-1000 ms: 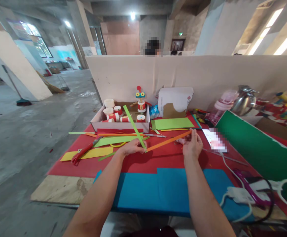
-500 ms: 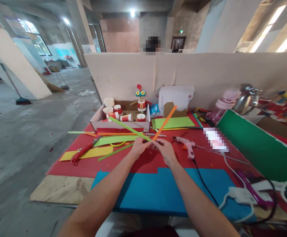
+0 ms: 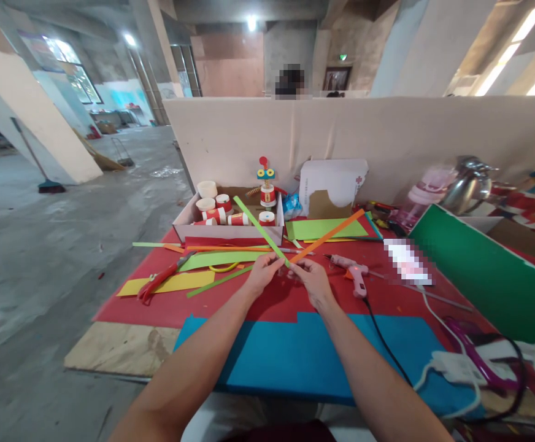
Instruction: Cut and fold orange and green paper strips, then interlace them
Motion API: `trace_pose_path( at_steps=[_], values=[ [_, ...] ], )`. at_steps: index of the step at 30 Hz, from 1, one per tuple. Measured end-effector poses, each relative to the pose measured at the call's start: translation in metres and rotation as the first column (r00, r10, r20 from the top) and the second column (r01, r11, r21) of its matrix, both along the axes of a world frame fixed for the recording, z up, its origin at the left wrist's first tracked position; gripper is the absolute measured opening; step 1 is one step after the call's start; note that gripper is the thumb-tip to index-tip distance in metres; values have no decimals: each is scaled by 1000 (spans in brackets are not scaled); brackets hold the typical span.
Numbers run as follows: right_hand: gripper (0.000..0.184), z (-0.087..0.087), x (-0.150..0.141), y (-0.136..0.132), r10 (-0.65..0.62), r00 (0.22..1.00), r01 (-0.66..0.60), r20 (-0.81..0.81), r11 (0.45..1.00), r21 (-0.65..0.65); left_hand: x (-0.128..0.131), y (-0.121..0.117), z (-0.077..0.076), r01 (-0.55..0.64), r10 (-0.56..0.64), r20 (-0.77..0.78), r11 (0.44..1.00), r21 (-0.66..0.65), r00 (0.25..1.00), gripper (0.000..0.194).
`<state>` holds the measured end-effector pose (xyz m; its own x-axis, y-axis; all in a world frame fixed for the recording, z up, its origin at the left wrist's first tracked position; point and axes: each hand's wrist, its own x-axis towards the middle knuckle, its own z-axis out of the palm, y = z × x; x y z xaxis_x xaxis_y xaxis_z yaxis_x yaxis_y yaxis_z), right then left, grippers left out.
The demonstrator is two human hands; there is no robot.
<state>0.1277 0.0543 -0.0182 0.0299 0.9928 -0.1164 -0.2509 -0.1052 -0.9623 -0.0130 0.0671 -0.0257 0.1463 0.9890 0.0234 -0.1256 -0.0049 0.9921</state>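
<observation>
My left hand (image 3: 264,274) is closed in a pinch near the lower end of a light green paper strip (image 3: 258,228). Close beside it, my right hand (image 3: 312,281) pinches where that end meets an orange paper strip (image 3: 329,234). The two strips form a V, free ends pointing up and away from me; fingers partly cover the joint. To the right of my right hand lies a pink glue gun (image 3: 356,275) with a small red light. Left of my hands are red-handled scissors (image 3: 164,276), a yellow paper piece (image 3: 194,284) and further green strips (image 3: 219,282).
A shallow box (image 3: 230,234) holds several paper cups and a cup figure (image 3: 267,195) with a spring neck. Behind the table rises a pale partition (image 3: 230,135). A green board (image 3: 492,276), a phone (image 3: 408,261) and a metal jug (image 3: 465,187) stand or lie right.
My right hand let go of the orange strip's far end and came left to the joint beside my left hand. The strips swung about, and the glue gun came into full view.
</observation>
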Motion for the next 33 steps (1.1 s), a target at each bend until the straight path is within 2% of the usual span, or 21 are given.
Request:
trace_pose_path(
  at_steps=[3,8,11,15,21,27,33],
  values=[
    [34,0,-2,0,-22,999,22,-46,1000,7,0,0,0,53,-53,8,998,32,999,34],
    [34,-1,-2,0,40,998,-42,-54,999,-26,-2,3,-2,36,-33,-55,998,59,998,31],
    [33,-3,-3,0,31,998,-32,-54,999,-18,-2,4,-2,35,-30,-74,998,59,997,30],
    [32,-4,-4,0,-4,994,6,-113,1000,19,0,2,1,19,-18,-23,999,43,1000,32],
    [33,-3,-3,0,108,985,-108,-136,994,7,-4,2,3,13,-12,-14,998,58,1000,32],
    [36,-5,0,1,68,982,-69,-177,998,-1,-3,1,3,30,-30,12,999,23,999,30],
    [39,-2,-1,-2,104,971,-107,-217,994,-2,-2,1,3,30,-30,34,1000,-6,999,31]
  ],
)
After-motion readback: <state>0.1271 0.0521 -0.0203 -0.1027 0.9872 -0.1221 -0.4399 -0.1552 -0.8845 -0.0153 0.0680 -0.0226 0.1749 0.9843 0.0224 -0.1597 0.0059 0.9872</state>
